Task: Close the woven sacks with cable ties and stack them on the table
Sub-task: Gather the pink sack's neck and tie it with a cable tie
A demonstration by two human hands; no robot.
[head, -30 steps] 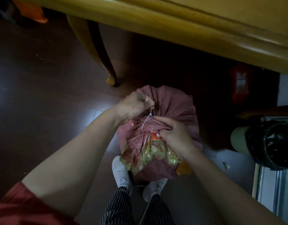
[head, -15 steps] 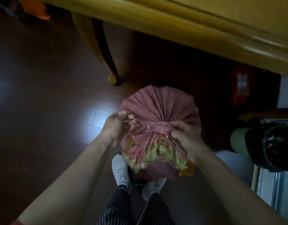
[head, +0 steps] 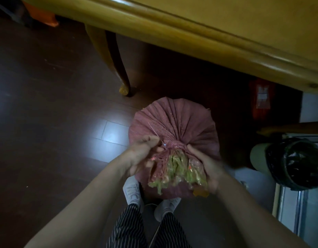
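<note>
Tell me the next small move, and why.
Probably pull the cable tie snug with the left hand, which pinches it at the neck; the right hand grips the bunched mouth of the woven sack. The tie's tail sticks out, and the sack sits on the floor.

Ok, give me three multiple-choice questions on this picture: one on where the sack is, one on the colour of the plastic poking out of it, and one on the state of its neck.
1. Where is the sack?
A. on the floor, in front of the table
B. on top of the table
C. inside a bin

2. What colour is the plastic liner poking from its mouth?
A. blue
B. black
C. yellow-green

3. How is its neck?
A. spread wide open
B. gathered, with a cable tie round it
C. knotted with thick rope

Answers:
1 A, it stands on the dark boards below the table's edge.
2 C, the crumpled film shows yellow-green.
3 B, the pleats meet at a thin white tie whose tail sticks out.
</note>
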